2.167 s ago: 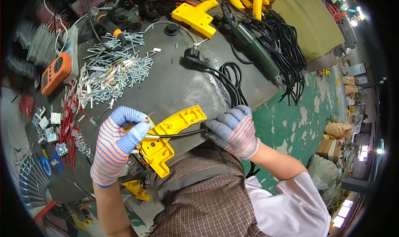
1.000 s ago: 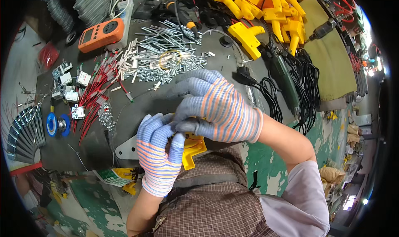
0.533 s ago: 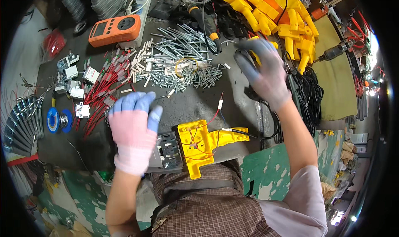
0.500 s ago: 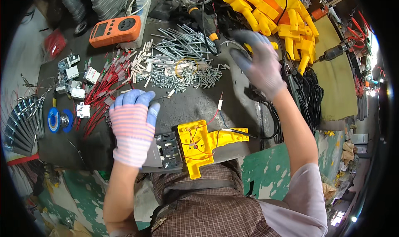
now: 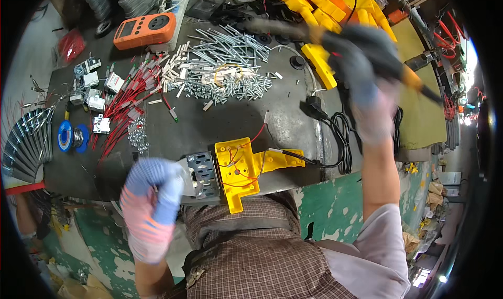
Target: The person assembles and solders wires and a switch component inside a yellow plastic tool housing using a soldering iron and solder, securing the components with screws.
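Observation:
My right hand (image 5: 367, 89), gloved and blurred by motion, is closed around a long black-and-orange tool (image 5: 377, 47), held above the right side of the bench; the blur hides its exact kind. My left hand (image 5: 152, 204), in a striped glove, is curled at the bench's front edge; what its fingers hold, if anything, is hidden. Beside it lies a slotted dark metal plate (image 5: 203, 174), against an open yellow plastic housing (image 5: 236, 165). Red and dark wires run inside the housing, and a black cable (image 5: 298, 156) lies along its handle-like arm.
Screws and rods (image 5: 230, 55) lie piled mid-bench, with red wired parts (image 5: 126, 107) to their left. An orange multimeter (image 5: 144, 30), a solder spool (image 5: 65, 136) and white switch-like parts (image 5: 90, 79) sit left. Yellow housings (image 5: 319, 63) and a coiled cable (image 5: 339, 136) are right.
My right hand has taken up the black-and-orange tool from the back of the bench and moved right. My left hand has come back toward me and curled, uncovering small shiny pieces.

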A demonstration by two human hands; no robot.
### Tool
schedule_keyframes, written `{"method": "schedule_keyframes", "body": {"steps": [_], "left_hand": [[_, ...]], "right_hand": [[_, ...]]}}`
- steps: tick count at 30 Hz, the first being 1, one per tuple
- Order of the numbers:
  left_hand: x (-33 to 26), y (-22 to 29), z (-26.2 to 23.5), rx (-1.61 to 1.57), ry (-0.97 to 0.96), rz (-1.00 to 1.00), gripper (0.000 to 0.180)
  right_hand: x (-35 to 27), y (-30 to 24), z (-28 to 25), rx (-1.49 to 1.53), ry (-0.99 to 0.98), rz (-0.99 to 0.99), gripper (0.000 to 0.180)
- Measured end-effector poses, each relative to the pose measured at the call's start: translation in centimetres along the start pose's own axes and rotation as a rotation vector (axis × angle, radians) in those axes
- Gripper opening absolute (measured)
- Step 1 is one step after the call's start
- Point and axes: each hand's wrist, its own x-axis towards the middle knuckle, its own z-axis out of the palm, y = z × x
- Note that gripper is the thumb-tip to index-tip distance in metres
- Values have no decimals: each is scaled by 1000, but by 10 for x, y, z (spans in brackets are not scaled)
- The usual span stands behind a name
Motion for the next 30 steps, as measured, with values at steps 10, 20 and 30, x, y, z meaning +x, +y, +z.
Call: {"method": "schedule_keyframes", "body": {"steps": [10,20,30], "left_hand": [[-29,-13,50,443,110,511,27],[-21,-23,57,513,196,549,24],[-19,-23,58,530,201,564,24]], "right_hand": [[-93,-57,-84,467,-9,205,26],[-68,-66,-50,461,51,144,47],[-71,-60,-52,393,-7,163,53]]}}
